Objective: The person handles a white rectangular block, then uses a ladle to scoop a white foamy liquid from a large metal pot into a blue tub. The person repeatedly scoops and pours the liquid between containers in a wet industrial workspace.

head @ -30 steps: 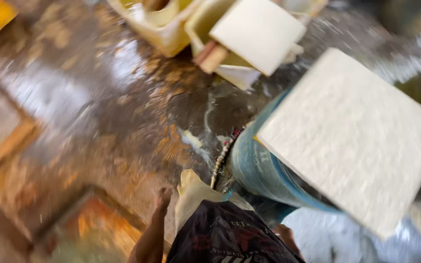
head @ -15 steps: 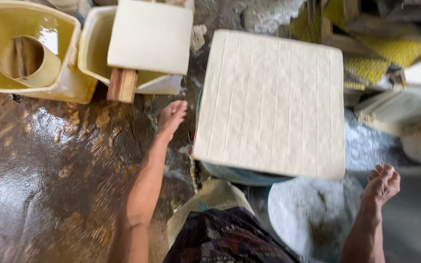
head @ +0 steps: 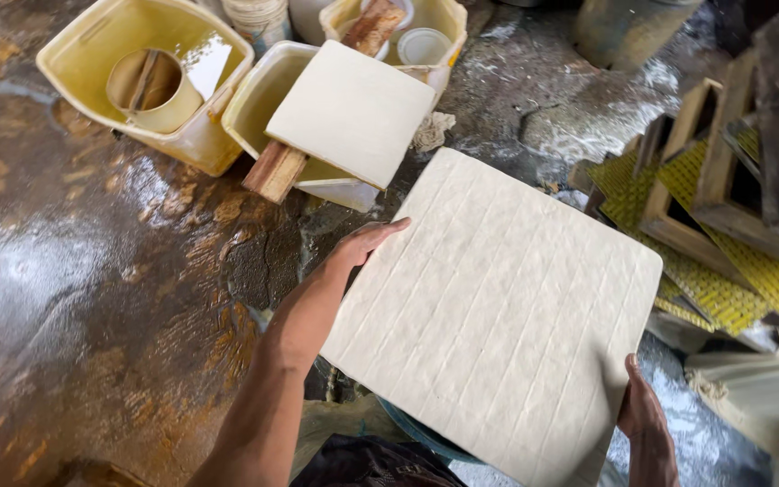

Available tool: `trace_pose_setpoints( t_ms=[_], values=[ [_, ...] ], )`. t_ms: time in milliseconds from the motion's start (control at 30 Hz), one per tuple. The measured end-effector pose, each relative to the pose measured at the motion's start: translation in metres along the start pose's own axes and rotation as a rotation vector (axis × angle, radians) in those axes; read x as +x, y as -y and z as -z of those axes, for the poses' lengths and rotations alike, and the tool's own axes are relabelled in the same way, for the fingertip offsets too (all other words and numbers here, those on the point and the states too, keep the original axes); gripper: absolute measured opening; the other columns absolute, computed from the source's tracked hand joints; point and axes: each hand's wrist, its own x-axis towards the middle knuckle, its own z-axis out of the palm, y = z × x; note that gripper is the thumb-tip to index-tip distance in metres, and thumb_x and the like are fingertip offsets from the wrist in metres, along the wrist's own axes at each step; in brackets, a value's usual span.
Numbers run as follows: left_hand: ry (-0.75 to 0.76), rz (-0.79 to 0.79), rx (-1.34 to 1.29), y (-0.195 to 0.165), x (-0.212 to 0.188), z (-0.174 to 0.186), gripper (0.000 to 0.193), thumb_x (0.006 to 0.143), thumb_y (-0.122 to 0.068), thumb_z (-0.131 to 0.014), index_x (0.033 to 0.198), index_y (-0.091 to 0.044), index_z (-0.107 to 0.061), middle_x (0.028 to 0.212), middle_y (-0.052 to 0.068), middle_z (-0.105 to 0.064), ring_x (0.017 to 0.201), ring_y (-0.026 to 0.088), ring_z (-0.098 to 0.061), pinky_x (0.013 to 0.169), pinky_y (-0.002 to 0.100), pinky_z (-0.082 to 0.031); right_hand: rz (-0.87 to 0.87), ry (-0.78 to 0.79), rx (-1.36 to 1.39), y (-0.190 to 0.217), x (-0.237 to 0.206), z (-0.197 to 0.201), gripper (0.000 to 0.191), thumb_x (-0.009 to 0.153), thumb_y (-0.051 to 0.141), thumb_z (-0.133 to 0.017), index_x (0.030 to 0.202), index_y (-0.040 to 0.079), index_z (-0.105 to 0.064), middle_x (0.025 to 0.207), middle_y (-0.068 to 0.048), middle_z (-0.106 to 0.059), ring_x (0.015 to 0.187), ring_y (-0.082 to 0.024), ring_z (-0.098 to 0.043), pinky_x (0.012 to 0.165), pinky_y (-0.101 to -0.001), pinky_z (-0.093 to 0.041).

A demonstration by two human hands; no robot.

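A large square white slab (head: 498,316) with ruled lines across its top lies flat over a round blue tub (head: 416,433). My left hand (head: 362,245) rests flat against the slab's left edge, fingers stretched out. My right hand (head: 644,413) grips the slab's near right edge, thumb side up. A second, smaller white slab (head: 351,110) lies on a wooden board (head: 274,171) over a cream plastic bin (head: 263,90) further away.
A yellow bin (head: 92,36) with a round tub inside stands at the far left on the wet, stained floor (head: 92,271). Wooden frames (head: 723,153) and yellow mesh sheets (head: 768,271) pile up on the right. A white sack (head: 750,397) lies near right.
Both hands have come in from the air onto the big slab's edges. The view has swung left and down, and the slab now sits turned at an angle.
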Motion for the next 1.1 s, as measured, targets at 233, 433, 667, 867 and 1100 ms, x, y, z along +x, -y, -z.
trace_pose_setpoints(
  t_ms=[233, 433, 667, 867, 1100],
  values=[
    [0.021, -0.013, -0.023, 0.026, 0.004, -0.016, 0.109, 0.069, -0.077, -0.069, 0.155, -0.016, -0.045, 0.169, 0.015, -0.023, 0.158, 0.035, -0.013, 0.121, 0.067, -0.012, 0.942, -0.047, -0.684, -0.016, -0.030, 0.007, 0.070, 0.108, 0.054, -0.037, 0.149, -0.001, -0.050, 0.128, -0.023, -0.066, 0.082, -0.019, -0.058, 0.076, -0.0353, -0.049],
    [0.010, -0.048, -0.113, 0.047, -0.003, 0.016, 0.107, 0.068, -0.071, -0.074, 0.152, -0.011, -0.047, 0.168, 0.017, -0.024, 0.157, 0.035, -0.015, 0.120, 0.069, -0.014, 0.589, -0.086, -0.582, 0.027, -0.023, -0.029, 0.067, 0.105, 0.056, -0.053, 0.138, -0.002, -0.060, 0.103, -0.016, -0.068, 0.064, -0.015, -0.056, 0.060, -0.0310, -0.046],
    [-0.075, -0.130, -0.264, 0.109, -0.040, 0.107, 0.105, 0.064, -0.070, -0.076, 0.150, -0.015, -0.050, 0.165, 0.016, -0.031, 0.155, 0.035, -0.018, 0.118, 0.071, -0.014, 0.791, 0.065, -1.024, 0.046, -0.040, -0.099, 0.070, 0.088, 0.031, -0.059, 0.149, -0.004, -0.057, 0.100, -0.020, -0.069, 0.083, -0.028, -0.059, 0.075, -0.0394, -0.044],
    [-0.217, -0.133, -0.410, 0.177, -0.073, 0.247, 0.108, 0.064, -0.071, -0.076, 0.150, -0.010, -0.052, 0.165, 0.019, -0.033, 0.154, 0.043, -0.020, 0.115, 0.076, -0.014, 0.452, 0.007, -0.744, 0.039, 0.006, -0.254, 0.061, 0.095, 0.021, -0.063, 0.148, -0.007, -0.053, 0.121, -0.026, -0.067, 0.099, -0.035, -0.066, 0.077, -0.0441, -0.049],
    [-0.389, 0.019, -0.501, 0.252, -0.115, 0.486, 0.116, 0.067, -0.071, -0.073, 0.159, -0.014, -0.032, 0.167, 0.015, -0.027, 0.155, 0.040, -0.018, 0.116, 0.076, -0.014, 0.208, 0.197, -0.254, -0.021, 0.060, -0.547, 0.059, 0.101, 0.043, -0.074, 0.141, 0.002, -0.059, 0.112, -0.010, -0.065, 0.092, -0.023, -0.063, 0.066, -0.0378, -0.053]
  ],
)
